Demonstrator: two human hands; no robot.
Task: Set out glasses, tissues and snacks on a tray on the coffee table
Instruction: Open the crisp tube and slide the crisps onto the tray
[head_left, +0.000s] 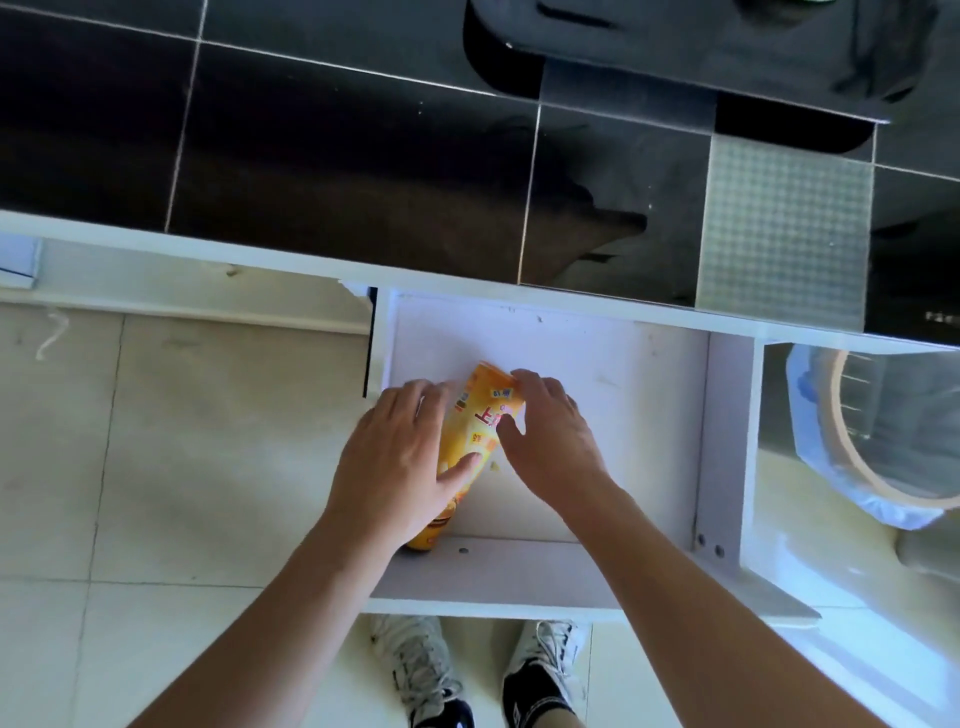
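Note:
A yellow-orange snack bag (480, 415) lies slanted inside an open white drawer (623, 415), pulled out from under a dark tiled counter. My left hand (400, 462) rests on the bag's left side, thumb across its front. My right hand (550, 431) grips the bag's upper right edge with fingers curled over it. The bag's lower end pokes out below my left wrist near the drawer's front wall. No glasses, tissues or tray are in view.
A bin (872, 441) with a blue liner and tan rim stands on the floor to the right of the drawer. The black tiled counter top (363, 156) spans the top. Pale floor tiles (182, 441) lie to the left; my two sneakers (483, 675) are below the drawer front.

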